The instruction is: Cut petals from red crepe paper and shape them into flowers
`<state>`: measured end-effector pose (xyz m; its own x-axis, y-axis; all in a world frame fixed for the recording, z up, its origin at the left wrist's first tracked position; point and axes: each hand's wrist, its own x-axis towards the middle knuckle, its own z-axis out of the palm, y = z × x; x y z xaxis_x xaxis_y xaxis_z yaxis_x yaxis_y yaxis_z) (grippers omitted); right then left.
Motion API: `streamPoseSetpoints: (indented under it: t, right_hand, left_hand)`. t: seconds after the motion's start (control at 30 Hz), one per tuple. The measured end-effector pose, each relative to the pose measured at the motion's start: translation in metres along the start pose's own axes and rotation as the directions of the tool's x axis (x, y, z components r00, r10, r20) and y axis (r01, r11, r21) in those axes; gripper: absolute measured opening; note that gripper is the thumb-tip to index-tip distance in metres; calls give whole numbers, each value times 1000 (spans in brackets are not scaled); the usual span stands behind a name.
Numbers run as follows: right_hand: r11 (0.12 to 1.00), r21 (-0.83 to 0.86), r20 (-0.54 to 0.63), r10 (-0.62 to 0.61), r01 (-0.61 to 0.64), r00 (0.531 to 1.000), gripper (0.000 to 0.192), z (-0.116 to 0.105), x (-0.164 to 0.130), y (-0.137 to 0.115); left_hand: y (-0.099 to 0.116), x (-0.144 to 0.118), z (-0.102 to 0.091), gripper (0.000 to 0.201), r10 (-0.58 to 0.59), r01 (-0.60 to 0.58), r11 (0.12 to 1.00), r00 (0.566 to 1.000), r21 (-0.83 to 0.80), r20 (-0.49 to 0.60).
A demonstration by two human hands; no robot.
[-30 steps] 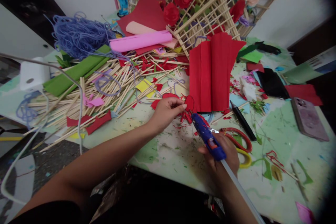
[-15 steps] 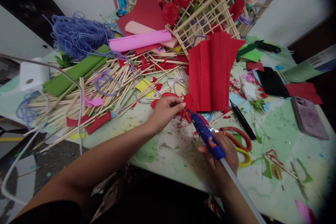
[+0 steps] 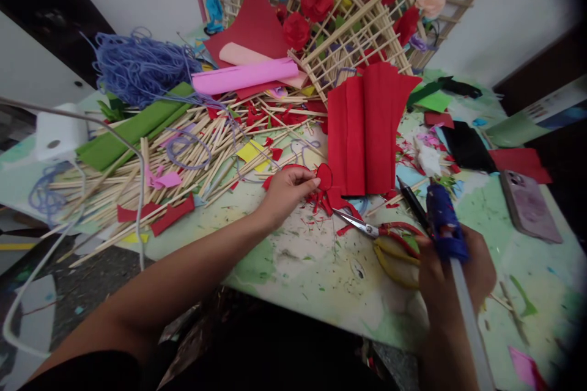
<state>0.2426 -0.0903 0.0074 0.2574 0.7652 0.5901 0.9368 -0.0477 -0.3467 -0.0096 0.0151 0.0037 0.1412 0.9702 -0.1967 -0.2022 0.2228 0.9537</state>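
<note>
Though well apart, left hand (image 3: 290, 194) with grip on red paper piece (image 3: 324, 177), right hand (image 3: 474, 269) around blue glue gun (image 3: 444, 220).

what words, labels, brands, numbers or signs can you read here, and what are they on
None can be read.
Green and white printed item at the right: dark marks, too blurred to read.
Mauve phone: no lettering legible.
Blue glue gun in the right hand: no label legible.
</note>
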Motion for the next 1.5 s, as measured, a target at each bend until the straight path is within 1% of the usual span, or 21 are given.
streamPoseSetpoints:
  t: [0.07,0.13,0.17,0.23,0.3,0.37,0.47,0.63,0.83,0.97,1.17,1.3,1.5]
  right_hand:
    - [995,95,-3,11,-11,1000,38,-4,-5,-10]
    - [973,227,73,-56,38,996,38,-5,-12,-29]
    - [956,289,104,-76,43,992,39,-5,-15,-39]
    - [918,391,176,-145,67,974,36,-1,-20,-59]
    - [891,444,189,-193,92,963,29,4,-22,-73]
    - [882,459,187,-210,104,960,23,7,-22,-80]
    - [882,457,194,-221,111,956,21,10,-22,-82]
    - [881,451,226,-267,142,937,26,13,-23,-78]
    - [879,464,270,-262,113,927,35,18,-26,-77]
    - [882,455,272,-270,124,923,30,17,-25,-77]
    - [884,449,242,-259,129,935,24,16,-23,-77]
    - [890,439,235,-244,121,941,25,15,-22,-77]
    - [890,435,238,-259,135,936,24,16,-24,-79]
  left_hand:
    - [-1,0,1,19,-3,3,1000,1000,7,14]
    - [-2,-1,1,19,-6,6,1000,1000,12,23]
    - [-3,-1,2,19,-6,6,1000,1000,13,24]
    - [-4,-2,2,21,-6,6,1000,1000,9,20]
    - [-4,-3,3,22,-16,15,1000,1000,7,22]
    - [-3,-4,3,24,-34,34,999,999,2,32]
    - [-1,-6,4,24,-40,40,999,998,-8,53]
    - [-1,-8,5,22,-19,20,1000,998,-3,68]
    - [-1,-8,5,21,-25,27,999,997,-28,68]
    - [-1,-8,5,20,-20,21,1000,997,-19,80]
    - [0,-8,4,20,-17,17,1000,997,2,76]
    - [-1,-8,4,20,-17,18,1000,997,0,77]
    - [-2,-8,4,20,-8,9,1000,997,-8,80]
